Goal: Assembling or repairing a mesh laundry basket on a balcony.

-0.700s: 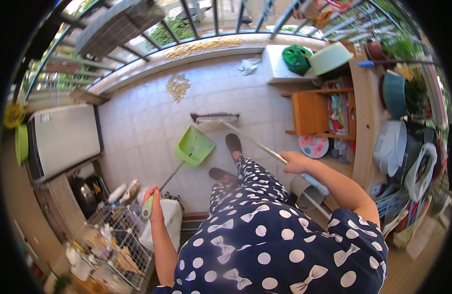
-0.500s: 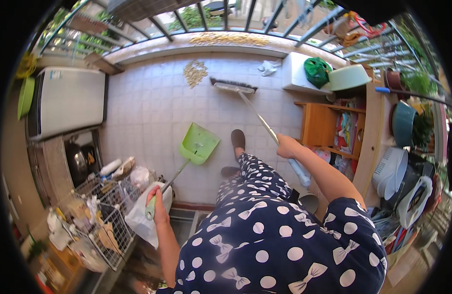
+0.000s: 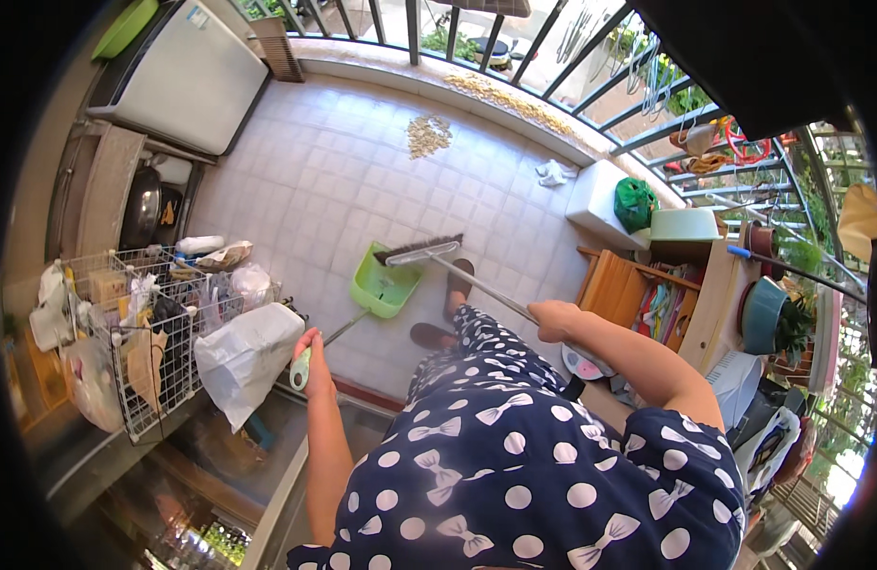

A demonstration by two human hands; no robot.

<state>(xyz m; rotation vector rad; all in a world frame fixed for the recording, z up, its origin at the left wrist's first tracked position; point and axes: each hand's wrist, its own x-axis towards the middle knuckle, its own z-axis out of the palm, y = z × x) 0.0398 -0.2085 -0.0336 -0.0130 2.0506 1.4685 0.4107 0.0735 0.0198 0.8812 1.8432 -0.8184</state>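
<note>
My left hand point(image 3: 315, 365) is closed round the pale handle of a green dustpan point(image 3: 389, 296). The pan lies on the tiled floor in front of my feet, with some small debris in it. With my right hand point(image 3: 554, 321) I grip the metal pole of a broom point(image 3: 421, 252). Its dark bristles reach over the far edge of the dustpan; whether they touch it I cannot tell. Farther off, a patch of small pale-yellow pieces point(image 3: 428, 136) lies spread on the floor.
A wire rack point(image 3: 163, 366) full of bags stands at my left, a white bag point(image 3: 251, 356) beside it. Beyond is a white-topped appliance point(image 3: 191, 76). On the right are a wooden cabinet point(image 3: 614, 288) and a white box point(image 3: 595, 199). Railings point(image 3: 591, 62) bound the far side.
The broom head has come toward me and to the left, from the open floor to the dustpan. My view has turned, shifting the surroundings. Both hands keep their hold.
</note>
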